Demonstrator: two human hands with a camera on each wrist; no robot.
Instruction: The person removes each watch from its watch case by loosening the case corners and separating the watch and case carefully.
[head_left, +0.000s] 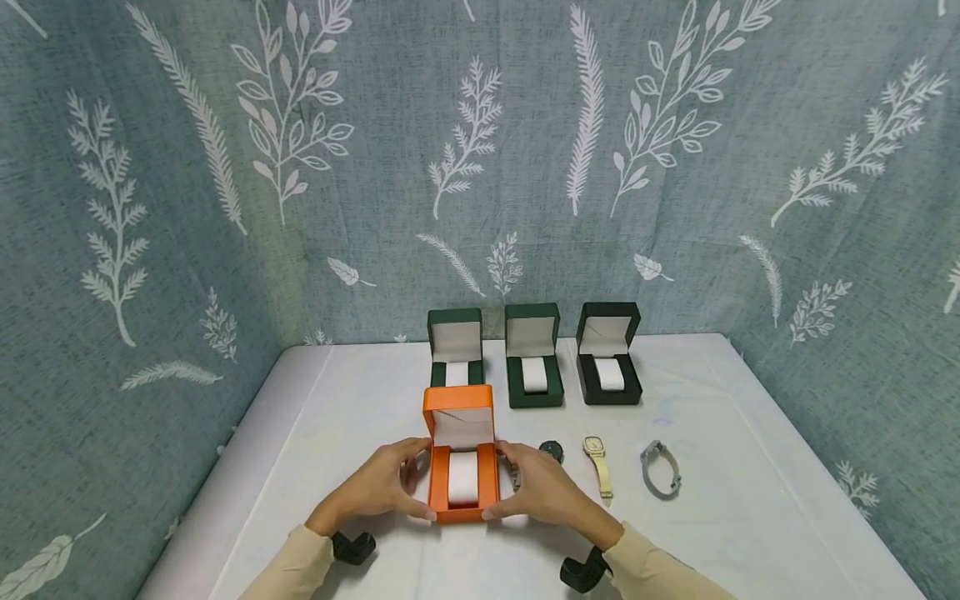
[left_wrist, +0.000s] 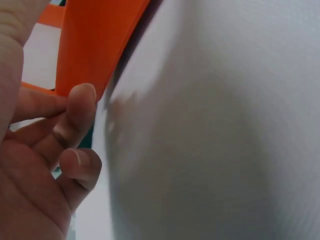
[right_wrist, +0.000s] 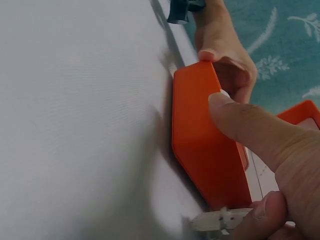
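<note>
An orange watch box (head_left: 462,516) stands on the table between both hands, its lid raised and a white cushion (head_left: 462,479) inside. On its left side my left hand (head_left: 378,483) grips it, thumb by the front corner and fingers toward the back. My right hand (head_left: 542,485) holds the opposite side in the same way; the right wrist view shows that thumb (right_wrist: 240,120) on the box's front edge. Beside the right fingers lies a metal-banded watch (right_wrist: 220,221), partly hidden by the hand. A dark watch (head_left: 551,451) is just beyond this hand.
Behind the orange box stand two green watch boxes (head_left: 513,392) and a black one (head_left: 589,387), all with lids up and white cushions. Farther right on the white table (head_left: 750,500) lie a gold watch (head_left: 597,465) and a grey watch (head_left: 662,471). Patterned curtains (head_left: 390,167) enclose the table.
</note>
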